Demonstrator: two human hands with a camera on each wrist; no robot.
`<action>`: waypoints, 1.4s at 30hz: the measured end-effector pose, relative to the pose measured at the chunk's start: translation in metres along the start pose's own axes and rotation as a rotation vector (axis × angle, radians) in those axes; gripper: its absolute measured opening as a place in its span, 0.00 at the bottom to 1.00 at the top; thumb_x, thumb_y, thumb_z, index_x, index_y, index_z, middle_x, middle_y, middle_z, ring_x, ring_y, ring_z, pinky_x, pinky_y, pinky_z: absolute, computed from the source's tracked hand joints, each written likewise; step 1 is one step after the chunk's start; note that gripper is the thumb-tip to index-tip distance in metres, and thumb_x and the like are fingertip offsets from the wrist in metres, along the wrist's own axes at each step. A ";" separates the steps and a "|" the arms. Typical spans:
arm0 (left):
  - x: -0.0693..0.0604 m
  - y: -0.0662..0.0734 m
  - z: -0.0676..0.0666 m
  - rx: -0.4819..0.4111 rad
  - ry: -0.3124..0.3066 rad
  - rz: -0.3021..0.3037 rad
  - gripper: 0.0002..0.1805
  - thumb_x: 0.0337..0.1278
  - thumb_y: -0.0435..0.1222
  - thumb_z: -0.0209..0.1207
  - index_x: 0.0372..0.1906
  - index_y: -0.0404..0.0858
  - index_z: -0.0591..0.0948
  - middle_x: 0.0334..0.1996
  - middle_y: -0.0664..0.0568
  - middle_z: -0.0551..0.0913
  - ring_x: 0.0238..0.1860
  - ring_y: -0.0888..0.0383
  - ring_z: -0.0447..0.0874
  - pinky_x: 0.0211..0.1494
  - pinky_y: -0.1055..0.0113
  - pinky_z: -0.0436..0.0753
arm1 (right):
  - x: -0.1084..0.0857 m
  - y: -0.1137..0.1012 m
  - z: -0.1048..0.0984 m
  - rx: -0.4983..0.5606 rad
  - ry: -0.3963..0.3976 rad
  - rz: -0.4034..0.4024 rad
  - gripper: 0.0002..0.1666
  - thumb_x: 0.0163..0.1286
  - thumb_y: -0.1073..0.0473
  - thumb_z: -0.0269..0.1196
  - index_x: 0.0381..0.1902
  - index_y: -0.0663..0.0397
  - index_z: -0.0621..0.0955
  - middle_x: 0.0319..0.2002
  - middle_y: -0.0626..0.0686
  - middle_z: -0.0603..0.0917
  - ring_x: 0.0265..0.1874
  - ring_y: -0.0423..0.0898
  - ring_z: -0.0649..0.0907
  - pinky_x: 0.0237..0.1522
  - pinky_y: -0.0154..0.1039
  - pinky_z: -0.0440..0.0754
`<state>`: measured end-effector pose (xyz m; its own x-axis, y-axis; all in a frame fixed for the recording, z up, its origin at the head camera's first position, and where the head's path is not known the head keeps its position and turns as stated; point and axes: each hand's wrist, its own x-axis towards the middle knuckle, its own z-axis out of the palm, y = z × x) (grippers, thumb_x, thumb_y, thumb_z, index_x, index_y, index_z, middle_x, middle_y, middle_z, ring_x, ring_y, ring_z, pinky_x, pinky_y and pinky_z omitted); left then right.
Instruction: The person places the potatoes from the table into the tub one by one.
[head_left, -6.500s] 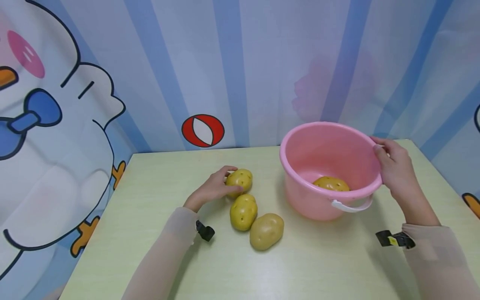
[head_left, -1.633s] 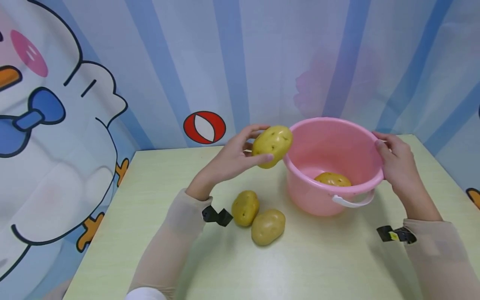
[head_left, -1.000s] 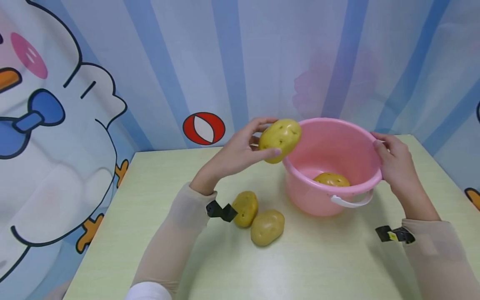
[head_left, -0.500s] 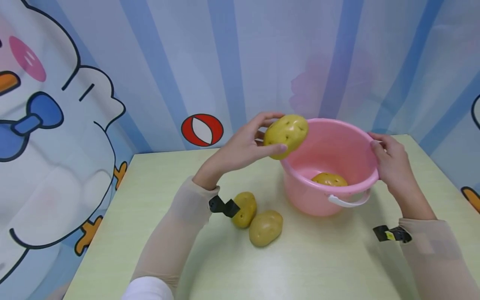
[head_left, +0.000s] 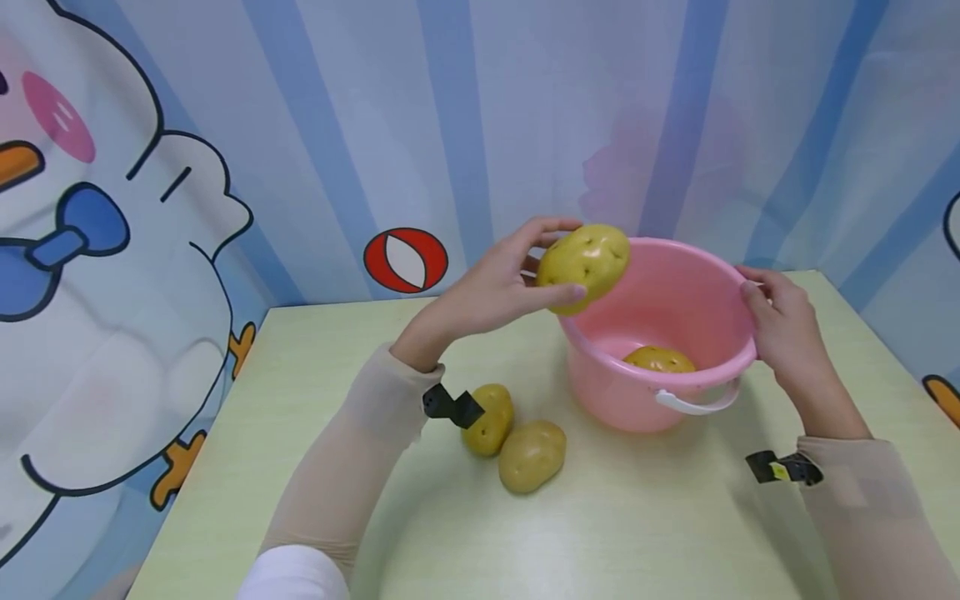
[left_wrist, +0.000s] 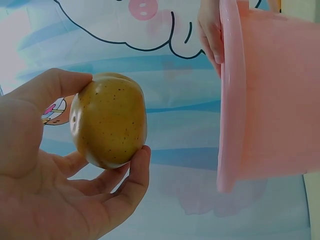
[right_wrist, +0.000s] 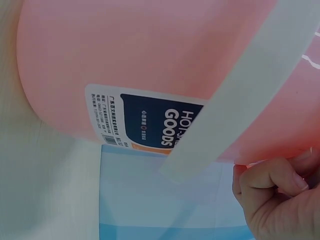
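Note:
A yellow potato is held between the thumb and fingers of my left hand, raised by the left rim of a pink bucket. In the left wrist view the same potato is apart from the bucket's rim. My right hand grips the bucket's rim on the right side, thumb inside; the right wrist view shows its curled fingers at the rim. Inside the bucket lies another potato, partly hidden by the near wall.
Two potatoes, one yellow and one paler, lie touching on the pale table, below my left forearm camera. The white bucket handle hangs at the front. A striped blue curtain stands behind the table.
My left hand took the far potato from the table, lifted it and carried it right toward the bucket, lately creeping slightly up and right. My right hand has kept its grip on the rim.

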<state>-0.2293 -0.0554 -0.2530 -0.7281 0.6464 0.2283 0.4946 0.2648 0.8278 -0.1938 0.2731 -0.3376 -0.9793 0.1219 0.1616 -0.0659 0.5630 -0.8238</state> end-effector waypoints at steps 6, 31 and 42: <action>0.003 0.003 -0.001 0.016 -0.013 0.002 0.37 0.61 0.41 0.66 0.72 0.44 0.65 0.61 0.50 0.73 0.49 0.55 0.79 0.51 0.65 0.82 | 0.000 0.002 -0.001 0.007 -0.002 -0.011 0.32 0.83 0.51 0.37 0.75 0.68 0.59 0.51 0.69 0.70 0.25 0.35 0.78 0.22 0.32 0.81; 0.021 0.017 0.004 0.134 -0.111 0.035 0.38 0.61 0.42 0.66 0.73 0.42 0.62 0.63 0.48 0.72 0.54 0.56 0.77 0.53 0.68 0.79 | 0.000 0.002 -0.001 0.002 -0.004 -0.008 0.34 0.83 0.49 0.38 0.75 0.66 0.58 0.51 0.68 0.70 0.28 0.39 0.79 0.23 0.34 0.82; 0.031 0.021 0.002 0.230 -0.087 0.106 0.38 0.60 0.41 0.67 0.71 0.39 0.64 0.64 0.48 0.72 0.59 0.57 0.73 0.56 0.70 0.76 | 0.000 0.003 0.000 0.002 -0.005 0.000 0.34 0.83 0.48 0.38 0.75 0.66 0.58 0.51 0.68 0.70 0.28 0.39 0.79 0.24 0.34 0.83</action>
<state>-0.2412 -0.0285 -0.2296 -0.6276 0.7359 0.2541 0.6679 0.3413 0.6614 -0.1940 0.2749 -0.3404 -0.9802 0.1180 0.1592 -0.0663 0.5617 -0.8247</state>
